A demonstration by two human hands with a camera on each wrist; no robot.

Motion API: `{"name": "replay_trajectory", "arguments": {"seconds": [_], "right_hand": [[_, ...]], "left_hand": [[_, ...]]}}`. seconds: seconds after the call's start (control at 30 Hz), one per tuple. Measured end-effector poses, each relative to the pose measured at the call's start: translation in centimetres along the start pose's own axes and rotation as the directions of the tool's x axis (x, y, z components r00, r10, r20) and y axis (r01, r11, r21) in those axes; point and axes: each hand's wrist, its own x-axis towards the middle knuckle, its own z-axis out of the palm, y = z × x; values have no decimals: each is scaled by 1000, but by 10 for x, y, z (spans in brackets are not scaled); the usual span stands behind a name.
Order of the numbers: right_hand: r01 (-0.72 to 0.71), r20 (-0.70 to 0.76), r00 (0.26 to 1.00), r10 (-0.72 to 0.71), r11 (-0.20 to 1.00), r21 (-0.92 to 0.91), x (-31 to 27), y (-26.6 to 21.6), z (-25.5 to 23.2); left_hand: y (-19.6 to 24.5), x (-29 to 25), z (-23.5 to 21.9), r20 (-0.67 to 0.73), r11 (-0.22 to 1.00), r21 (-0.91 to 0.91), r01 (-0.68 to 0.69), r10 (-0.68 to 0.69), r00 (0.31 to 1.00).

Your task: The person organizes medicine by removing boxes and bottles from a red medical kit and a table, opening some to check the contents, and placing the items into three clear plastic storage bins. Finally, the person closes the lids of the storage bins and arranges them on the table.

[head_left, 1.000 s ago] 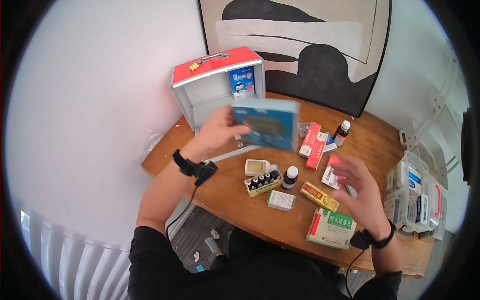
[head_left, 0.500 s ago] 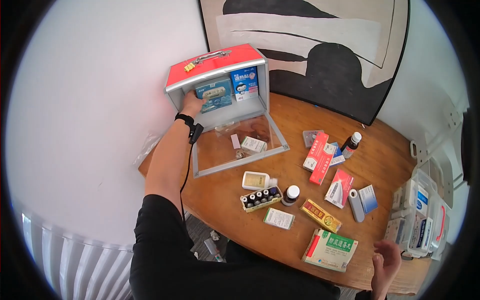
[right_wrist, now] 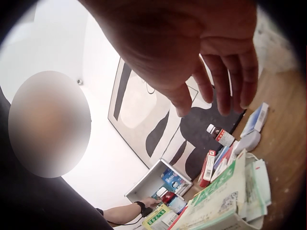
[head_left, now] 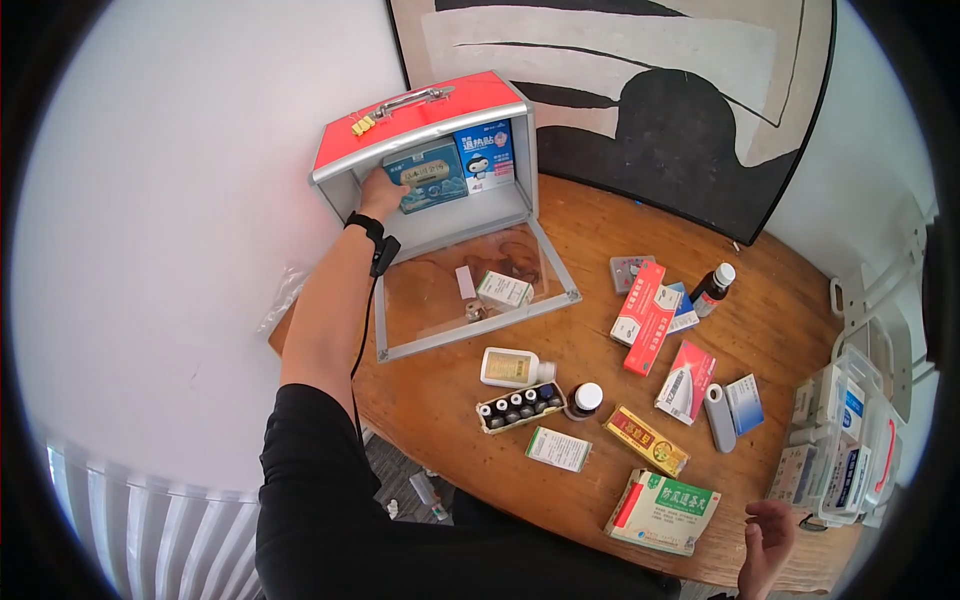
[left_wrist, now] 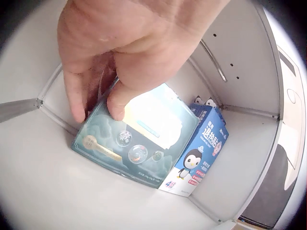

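Head view: the teal box [head_left: 427, 177] is gripped at its edge by the left hand [head_left: 378, 192], stood upright inside the red-topped case [head_left: 420, 112], right beside the blue penguin box [head_left: 486, 155]. The right hand [head_left: 766, 535] is held loose and empty near the table edge [head_left: 560, 490].

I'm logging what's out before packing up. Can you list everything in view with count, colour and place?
Medicine case: 1, red and silver, table's back, door down.
Teal box: 1, inside case.
Penguin box: 1, blue, beside it.
Small white box: 1, on the clear door.
Vial tray: 1, dark vials, table centre.
Brown bottles: 2, white caps.
Long red box: 1, right of the door.
Green-and-white box: 1, front edge.
Clear plastic case: 1, far right.
Left hand: holds the teal box.
Right hand: open, front edge.
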Motion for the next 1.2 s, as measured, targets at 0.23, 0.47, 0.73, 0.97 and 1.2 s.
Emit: {"name": "replay_trajectory", "arguments": {"seconds": [0.23, 0.47, 0.73, 0.97, 1.2], "right_hand": [[-84, 9, 996, 84, 996, 9, 5, 5, 9], [-50, -3, 999, 50, 998, -30, 1, -15, 20], [289, 284, 941, -181, 867, -406, 13, -52, 31], [474, 541, 828, -147, 698, -536, 23, -42, 50], [461, 552, 821, -148, 742, -487, 23, -38, 57]], "left_hand": [[-4, 0, 1, -43, 989, 134, -57, 63, 997], [-41, 34, 4, 113, 981, -50, -186, 191, 975], [-25, 23, -7, 131, 994, 105, 15, -29, 991], [-35, 4, -24, 66, 967, 222, -127, 115, 991], [-16, -26, -37, 90, 941, 263, -212, 194, 977]]}}
